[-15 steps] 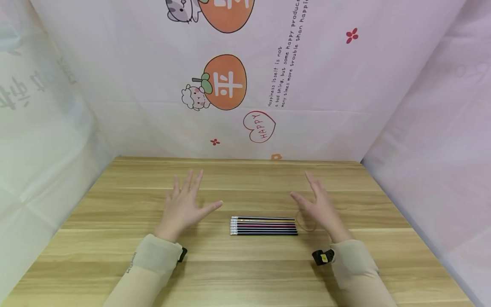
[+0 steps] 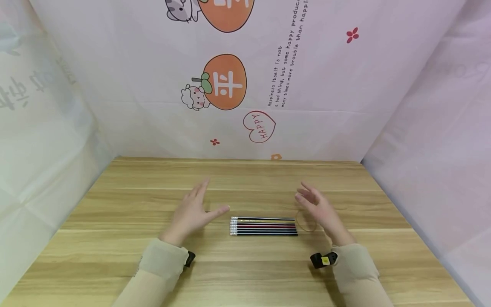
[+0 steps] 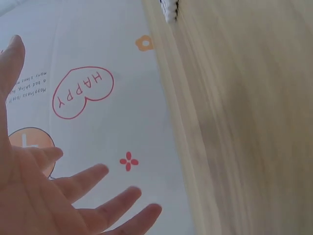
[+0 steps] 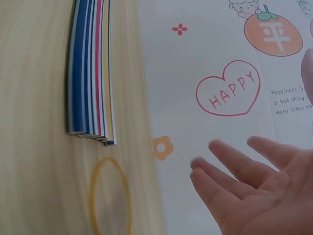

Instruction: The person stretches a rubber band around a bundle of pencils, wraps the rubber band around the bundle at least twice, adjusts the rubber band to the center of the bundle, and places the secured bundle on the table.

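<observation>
A row of several striped pencils (image 2: 264, 227) lies side by side on the wooden table, their silvery ends to the left. In the right wrist view the pencils (image 4: 90, 68) show blue, white, red and yellow stripes. Just past their right ends lies a thin yellowish rubber band (image 4: 92, 196), a loose loop. My left hand (image 2: 192, 215) hovers left of the pencils, thumb stretched toward them, touching nothing. My right hand (image 2: 320, 211) is held above and right of the band, fingers relaxed and slightly bent, with nothing in it.
The wooden table (image 2: 253, 273) reaches back to a white printed cloth (image 2: 326, 128) hung as a wall. More white cloth (image 2: 433, 170) rises along the right side, and likewise on the left. Each wrist wears a small black camera (image 2: 323, 259).
My left hand has moved right, toward the pencils, with its fingers closer together. My right hand has lowered slightly and its fingers have bent a little. The pencils and band have stayed put.
</observation>
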`<state>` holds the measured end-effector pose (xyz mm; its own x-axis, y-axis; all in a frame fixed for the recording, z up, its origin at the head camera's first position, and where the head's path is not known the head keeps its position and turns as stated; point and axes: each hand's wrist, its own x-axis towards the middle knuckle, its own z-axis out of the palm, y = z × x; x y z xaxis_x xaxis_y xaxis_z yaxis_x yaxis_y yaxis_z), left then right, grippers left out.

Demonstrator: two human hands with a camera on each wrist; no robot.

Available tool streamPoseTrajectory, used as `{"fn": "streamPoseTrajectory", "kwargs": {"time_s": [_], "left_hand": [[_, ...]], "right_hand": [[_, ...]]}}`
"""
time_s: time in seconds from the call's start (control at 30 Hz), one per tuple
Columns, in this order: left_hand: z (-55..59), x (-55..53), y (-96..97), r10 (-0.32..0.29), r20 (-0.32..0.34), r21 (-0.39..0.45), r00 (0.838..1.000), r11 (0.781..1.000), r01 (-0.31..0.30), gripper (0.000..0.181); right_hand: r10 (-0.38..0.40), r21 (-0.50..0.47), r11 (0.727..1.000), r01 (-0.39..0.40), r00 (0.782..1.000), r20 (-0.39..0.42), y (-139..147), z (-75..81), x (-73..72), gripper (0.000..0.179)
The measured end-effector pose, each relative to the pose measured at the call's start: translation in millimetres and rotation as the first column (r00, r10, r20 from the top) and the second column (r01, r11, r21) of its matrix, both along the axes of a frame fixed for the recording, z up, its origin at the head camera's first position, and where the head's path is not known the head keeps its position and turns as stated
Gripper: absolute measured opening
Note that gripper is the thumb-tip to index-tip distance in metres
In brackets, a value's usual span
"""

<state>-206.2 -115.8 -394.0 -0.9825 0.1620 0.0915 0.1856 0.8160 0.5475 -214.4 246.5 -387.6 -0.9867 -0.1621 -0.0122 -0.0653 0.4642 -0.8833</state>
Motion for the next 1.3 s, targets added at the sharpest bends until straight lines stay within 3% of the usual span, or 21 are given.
{"fn": "streamPoseTrajectory", "kwargs": {"time_s": [0.3, 0.7, 1.03, 1.3], "left_hand": [[-11.9, 2.3, 11.2, -0.034, 0.105, 0.124, 0.994, 0.992, 0.02, 0.113], [-27.7, 6.2, 25.3, -0.075, 0.169, 0.177, 0.983, 0.983, 0.045, 0.11], [-31.5, 6.1, 34.4, -0.176, 0.161, 0.181, 0.971, 0.973, 0.146, 0.105], [-35.5, 2.4, 37.7, -0.238, 0.105, 0.143, 0.966, 0.965, 0.222, 0.095]], "right_hand": [[0.048, 0.037, 0.998, -0.049, 0.998, 0.039, -1.3, -14.8, 2.0, 0.065], [0.101, 0.018, 0.995, -0.102, 0.992, 0.076, -2.1, -31.1, 1.6, 0.065], [0.107, -0.003, 0.994, -0.108, 0.988, 0.115, -2.6, -36.4, -1.3, 0.068], [0.116, 0.02, 0.993, -0.12, 0.985, 0.126, -3.0, -38.7, -3.3, 0.069]]}}
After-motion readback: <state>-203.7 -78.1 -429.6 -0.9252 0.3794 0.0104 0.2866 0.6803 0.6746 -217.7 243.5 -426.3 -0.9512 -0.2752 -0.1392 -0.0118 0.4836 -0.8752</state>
